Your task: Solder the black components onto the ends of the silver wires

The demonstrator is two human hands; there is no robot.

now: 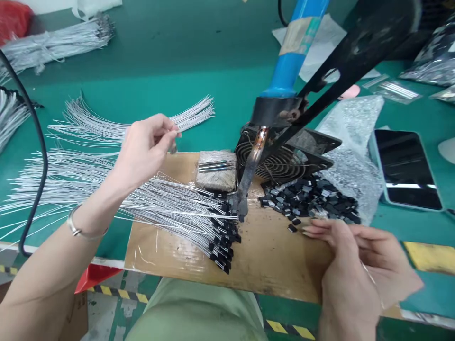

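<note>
My left hand (149, 147) is closed in a pinch over the upper bundle of thin white wires (194, 113). What lies between its fingertips is too small to make out. My right hand (351, 265) reaches in from the right with fingers drawn together, their tips beside a loose black piece (292, 228) at the edge of a pile of small black pieces (313, 196). A thin silvery strand crosses this hand; its grip is unclear. Between the hands, a blue-handled soldering iron (261, 142) points down at wires with black ends (222, 237).
A black bracket (341, 61) holds the iron above a fan with a round grille (280, 161). Metal rods lie on a small block (215, 177). Brown cardboard (277, 265) covers the front. A phone (407, 166) and yellow sponge (430, 256) are right; a black cable (40, 142) arches left.
</note>
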